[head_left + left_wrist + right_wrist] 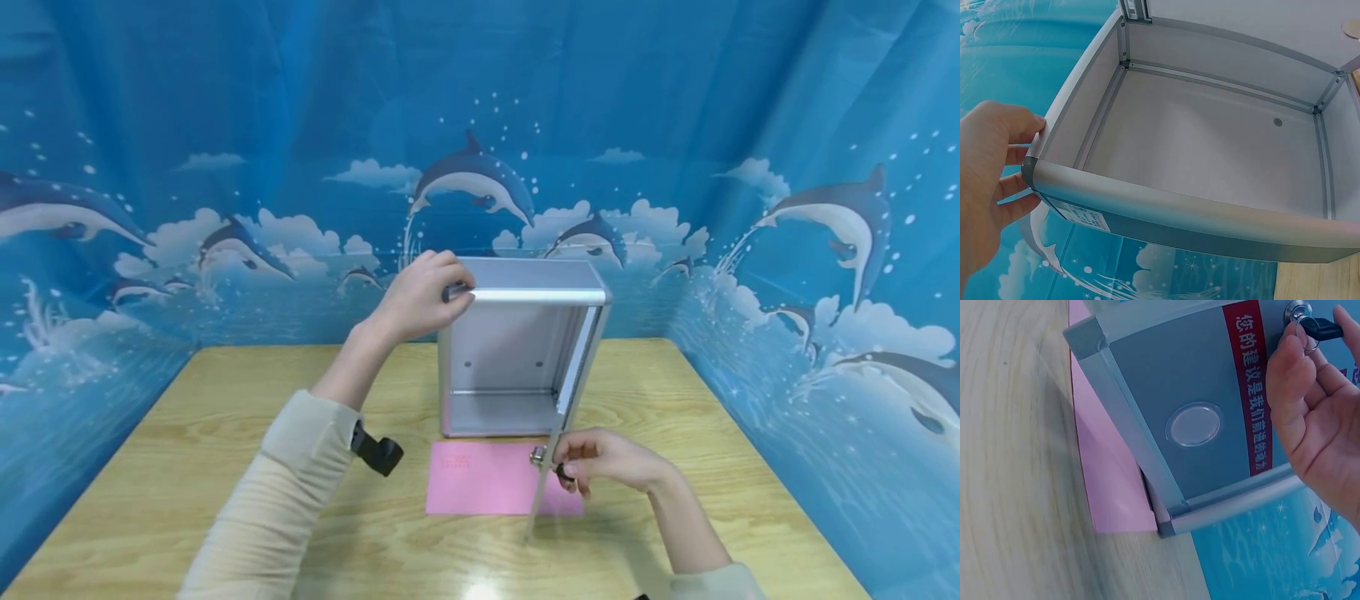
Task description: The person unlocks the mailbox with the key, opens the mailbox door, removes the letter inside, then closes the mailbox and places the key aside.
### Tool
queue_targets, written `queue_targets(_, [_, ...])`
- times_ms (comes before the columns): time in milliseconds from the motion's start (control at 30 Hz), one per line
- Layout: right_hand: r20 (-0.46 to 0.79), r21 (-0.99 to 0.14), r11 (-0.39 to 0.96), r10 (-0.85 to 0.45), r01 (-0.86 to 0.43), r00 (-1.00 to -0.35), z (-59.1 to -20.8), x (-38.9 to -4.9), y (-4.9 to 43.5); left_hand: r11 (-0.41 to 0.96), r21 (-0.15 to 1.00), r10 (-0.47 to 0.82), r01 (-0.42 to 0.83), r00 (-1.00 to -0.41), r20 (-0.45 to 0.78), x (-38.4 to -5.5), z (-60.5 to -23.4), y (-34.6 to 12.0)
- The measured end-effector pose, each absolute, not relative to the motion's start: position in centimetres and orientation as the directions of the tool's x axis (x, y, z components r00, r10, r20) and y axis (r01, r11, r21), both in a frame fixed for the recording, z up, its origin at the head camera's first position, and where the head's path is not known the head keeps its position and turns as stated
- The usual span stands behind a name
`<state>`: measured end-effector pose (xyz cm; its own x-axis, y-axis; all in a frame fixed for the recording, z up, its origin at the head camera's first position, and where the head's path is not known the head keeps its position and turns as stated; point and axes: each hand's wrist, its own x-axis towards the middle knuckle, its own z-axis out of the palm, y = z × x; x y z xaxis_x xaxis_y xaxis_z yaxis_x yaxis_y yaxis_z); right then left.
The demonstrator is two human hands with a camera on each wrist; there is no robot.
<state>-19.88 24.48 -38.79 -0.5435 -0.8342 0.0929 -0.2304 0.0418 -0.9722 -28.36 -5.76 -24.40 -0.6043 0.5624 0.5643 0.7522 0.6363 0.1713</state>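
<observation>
A grey metal suggestion box (540, 273) stands upright on the table, its door (545, 492) swung outward on the right side. My left hand (423, 297) grips the box's upper left corner, fingers bent over the edge, as the left wrist view also shows. At the door's free side, my right hand (609, 461) pinches a black-headed key (1325, 329) that sits in the round lock (1298, 309). A metal ring hangs from the key. The door's outer face carries a red strip (1249, 394) with white characters and a round clear window (1194, 424).
A pink paper sheet or envelope (480, 483) lies flat before the box, partly behind the door. The wood-grain table (262, 400) is bordered by blue dolphin-print curtains (300, 100). A small printed label (1079, 214) is stuck on the box's outside.
</observation>
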Motion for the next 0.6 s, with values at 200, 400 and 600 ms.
queue_targets(200, [0.122,-0.966,0.026,-0.834,-0.258,-0.539,-38.7,-20.1,23.4,0.641,0.163,0.564,0.75,-0.604,0.564,-28.5,-24.4,-5.8])
queue_targets(400, [0.115,-0.962,0.049,-0.817,-0.267,-0.565,-38.7,-20.2,22.6,0.637,0.157,0.565,0.755,-0.596,0.571,-28.5,-24.4,-5.8])
queue_targets(600, [0.074,-0.969,0.091,-0.78,-0.23,-0.621,-38.7,-20.2,21.7,0.633,0.161,0.564,0.757,-0.594,0.574,-28.5,-24.5,-5.8])
